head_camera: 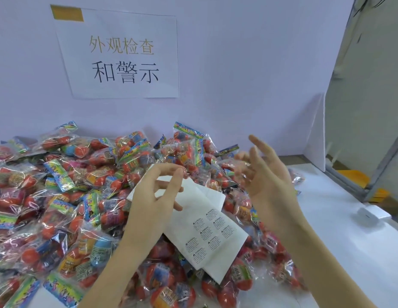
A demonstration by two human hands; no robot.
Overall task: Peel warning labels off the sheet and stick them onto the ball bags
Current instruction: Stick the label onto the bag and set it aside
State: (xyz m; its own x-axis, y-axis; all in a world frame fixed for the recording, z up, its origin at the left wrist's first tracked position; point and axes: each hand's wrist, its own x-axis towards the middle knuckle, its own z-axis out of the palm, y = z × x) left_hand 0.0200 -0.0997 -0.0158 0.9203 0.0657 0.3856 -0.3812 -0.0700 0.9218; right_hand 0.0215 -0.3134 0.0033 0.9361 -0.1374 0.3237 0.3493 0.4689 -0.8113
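Left hand [153,196] covers label sheet's [207,230] top; right hand [267,174] blurred.

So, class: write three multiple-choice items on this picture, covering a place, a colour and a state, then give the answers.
1. Where does the label sheet lie?
A on the bags
B on the wall
C on the floor

2. What colour are most balls in the bags?
A white
B red-orange
C black

3. How is the right hand?
A fist
B gripping a bag
C open, fingers spread

Answers: A, the sheet rests on the pile under the left hand; B, red-orange balls fill the pile; C, its fingers are spread, holding nothing.
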